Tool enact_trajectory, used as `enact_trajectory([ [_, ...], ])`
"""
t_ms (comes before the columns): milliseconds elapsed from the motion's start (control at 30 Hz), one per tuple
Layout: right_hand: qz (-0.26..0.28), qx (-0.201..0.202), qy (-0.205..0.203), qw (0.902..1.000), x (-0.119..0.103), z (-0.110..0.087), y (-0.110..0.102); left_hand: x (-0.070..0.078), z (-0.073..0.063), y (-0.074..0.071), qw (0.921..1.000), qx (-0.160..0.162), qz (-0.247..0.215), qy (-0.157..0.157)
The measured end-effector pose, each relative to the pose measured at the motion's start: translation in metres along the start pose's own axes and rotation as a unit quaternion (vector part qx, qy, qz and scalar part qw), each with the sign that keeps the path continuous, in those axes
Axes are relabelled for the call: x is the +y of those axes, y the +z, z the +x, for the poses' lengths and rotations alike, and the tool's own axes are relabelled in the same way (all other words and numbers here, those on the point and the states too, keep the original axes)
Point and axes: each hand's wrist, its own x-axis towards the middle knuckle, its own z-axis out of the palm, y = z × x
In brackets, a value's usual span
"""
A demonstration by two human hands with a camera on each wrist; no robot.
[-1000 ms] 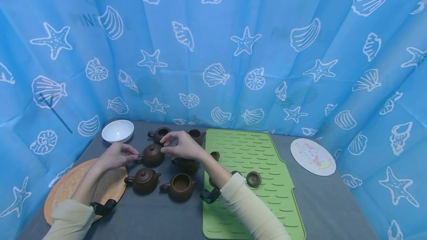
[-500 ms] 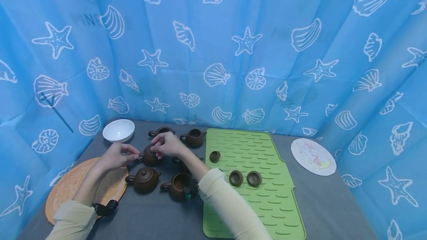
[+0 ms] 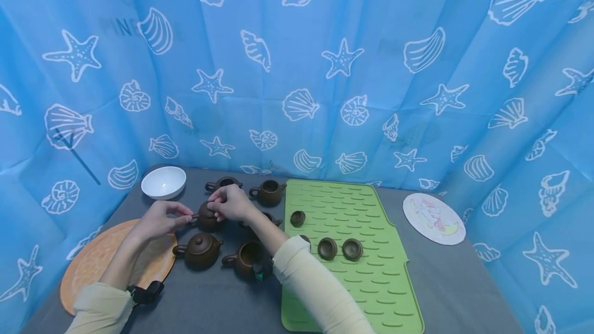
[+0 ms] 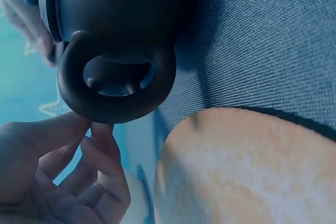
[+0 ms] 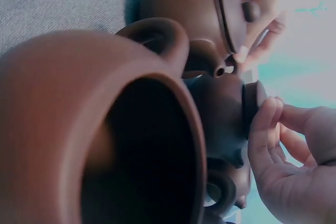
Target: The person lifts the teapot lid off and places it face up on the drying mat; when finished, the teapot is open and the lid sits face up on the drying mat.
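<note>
A dark brown teapot (image 3: 205,220) stands on the grey cloth between my hands. My left hand (image 3: 162,216) pinches its handle with thumb and fingertips. From the right, my right hand (image 3: 232,202) reaches over and pinches the lid (image 5: 256,95) at the pot's top; the fingers hide the knob in the head view. Just in front sits a second lidded teapot (image 3: 199,251), whose loop handle (image 4: 118,111) looms large in the left wrist view. To its right is a lidless teapot (image 3: 238,263), partly behind my right wrist strap.
More lidless teapots (image 3: 270,195) stand farther back and under my right forearm. A green mat (image 3: 352,293) on the right bears several small hollow brown pieces (image 3: 352,249), like upturned lids. A white bowl (image 3: 163,182), a round orange board (image 3: 88,267) and a white picture disc (image 3: 433,219) lie around.
My right hand has moved left from beside the teapot's spout onto its lid and now pinches it. The left hand has stayed at the handle.
</note>
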Motion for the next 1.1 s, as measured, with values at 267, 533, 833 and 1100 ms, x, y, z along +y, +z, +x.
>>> enact_trajectory([
  [267,-0.019,-0.019,-0.028,0.9992,-0.008,-0.013,-0.012,0.000,0.000,0.001,1.0000,-0.002,0.007,-0.004],
  [533,-0.053,-0.048,-0.075,0.9946,-0.003,-0.040,-0.044,0.000,-0.001,0.003,1.0000,0.005,0.004,-0.004],
  [833,-0.052,-0.048,-0.079,0.9943,0.017,-0.077,-0.092,0.000,-0.002,0.004,0.9999,0.013,0.006,0.000],
  [1100,-0.001,-0.023,-0.038,0.9990,0.035,-0.110,-0.133,0.001,-0.002,0.005,0.9999,0.015,0.007,0.000],
])
